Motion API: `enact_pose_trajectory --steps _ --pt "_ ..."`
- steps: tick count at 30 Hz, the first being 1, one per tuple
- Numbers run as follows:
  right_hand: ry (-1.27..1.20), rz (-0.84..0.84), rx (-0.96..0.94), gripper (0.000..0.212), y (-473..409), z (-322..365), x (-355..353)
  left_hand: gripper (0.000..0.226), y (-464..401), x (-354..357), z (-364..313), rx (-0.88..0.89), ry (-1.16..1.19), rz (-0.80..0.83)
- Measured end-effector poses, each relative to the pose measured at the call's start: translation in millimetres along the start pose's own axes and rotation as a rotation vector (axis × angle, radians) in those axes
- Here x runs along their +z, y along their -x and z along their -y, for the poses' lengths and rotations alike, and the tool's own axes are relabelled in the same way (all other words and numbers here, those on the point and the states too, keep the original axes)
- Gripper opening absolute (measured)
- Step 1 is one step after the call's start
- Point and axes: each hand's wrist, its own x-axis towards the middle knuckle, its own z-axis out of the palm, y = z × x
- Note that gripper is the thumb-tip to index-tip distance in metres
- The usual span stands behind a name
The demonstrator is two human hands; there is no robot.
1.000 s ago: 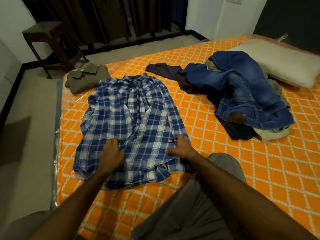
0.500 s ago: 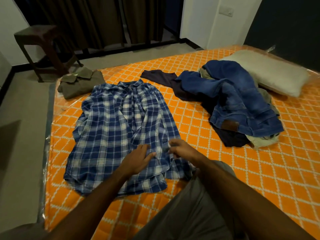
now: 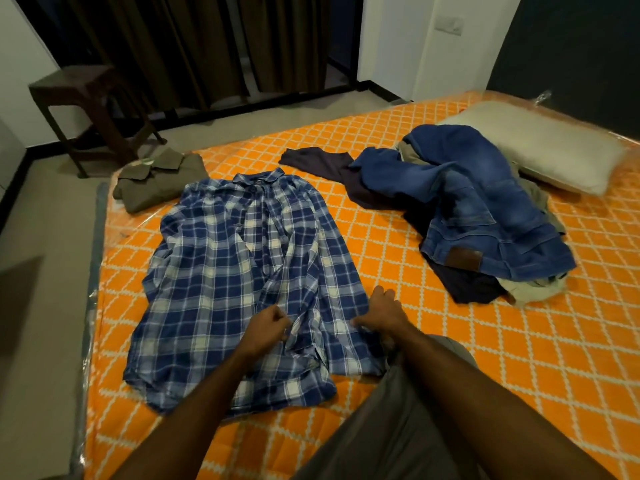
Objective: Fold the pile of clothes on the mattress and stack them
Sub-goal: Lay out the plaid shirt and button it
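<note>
1. While the plaid shirt (image 3: 242, 282) lies spread front-up on the mattress (image 3: 519, 375), collar toward 12 o'clock and hem toward 6, both hands work at its lower front
2. Left hand (image 3: 265, 329) sits at the shirt's middle near the hem, fingers curled and pinching a bunched fold of the placket
3. Right hand (image 3: 382, 313) rests at the shirt's 4 o'clock edge, thumb tucked against the cloth and fingers bent over it; it seems to be grasping the edge, though the fingertips are hidden
4. At 10 o'clock from the shirt, an olive shirt (image 3: 159, 181) lies folded at the mattress corner, just beside the plaid collar
5. At 2 o'clock, well apart from the shirt, the unfolded pile (image 3: 467, 216) has blue jeans (image 3: 485, 209) on top, dark cloth (image 3: 322, 164) spilling toward 9 o'clock, and pale cloth (image 3: 533, 289) poking out at its 5 o'clock side
6. A pillow (image 3: 540, 143) touches the pile's 1 o'clock side
7. A grey-clad knee (image 3: 398, 427) rests on the mattress at 6 o'clock, touching the shirt's hem
8. Off the mattress at 10 o'clock, a dark stool (image 3: 83, 98) stands on the floor before curtains (image 3: 194, 43)
</note>
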Motion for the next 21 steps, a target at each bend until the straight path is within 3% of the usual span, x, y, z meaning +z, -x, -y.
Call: enact_pose_trajectory --steps 2,5,9,10,11,13,15,17,19,21 --pt "-0.191 0.137 -0.075 0.079 -1.3 4.7 -1.0 0.016 0.7 0.0 -1.2 0.038 -0.066 0.027" --pt "-0.185 0.261 -0.185 0.029 -2.4 16.7 -24.0 0.026 -2.3 4.4 -4.2 0.117 -0.234 0.071" --pt "-0.246 0.255 -0.161 0.009 -22.9 24.2 -98.6 0.029 -4.8 4.9 -7.7 0.145 -0.289 0.103" --pt "-0.292 0.175 -0.149 0.001 -27.9 26.0 -123.6 0.030 -5.2 4.7 -7.9 0.148 -0.295 0.115" --pt "-0.339 0.028 -0.134 0.009 -36.9 25.3 -148.4 0.030 -5.6 4.6 -8.3 0.148 -0.293 0.123" --pt "-0.448 -0.349 -0.129 0.016 -47.4 20.3 -198.5 0.032 -6.5 4.1 -8.2 0.158 -0.287 0.123" --pt "-0.530 -0.759 -0.132 0.002 -46.9 9.9 -228.8 0.033 -4.4 4.0 -6.8 0.189 -0.309 0.111" --pt "-0.537 -0.947 -0.146 0.009 -46.0 3.3 -217.5 0.034 -0.5 4.6 -6.9 0.235 -0.360 0.093" --pt "-0.433 -0.766 -0.199 0.007 -41.6 6.2 -172.1 0.038 4.0 6.9 -9.4 0.281 -0.444 0.100" --pt "-0.275 -0.339 -0.271 0.004 -32.7 13.6 -113.9 0.045 5.5 9.1 -13.5 0.326 -0.577 0.120"
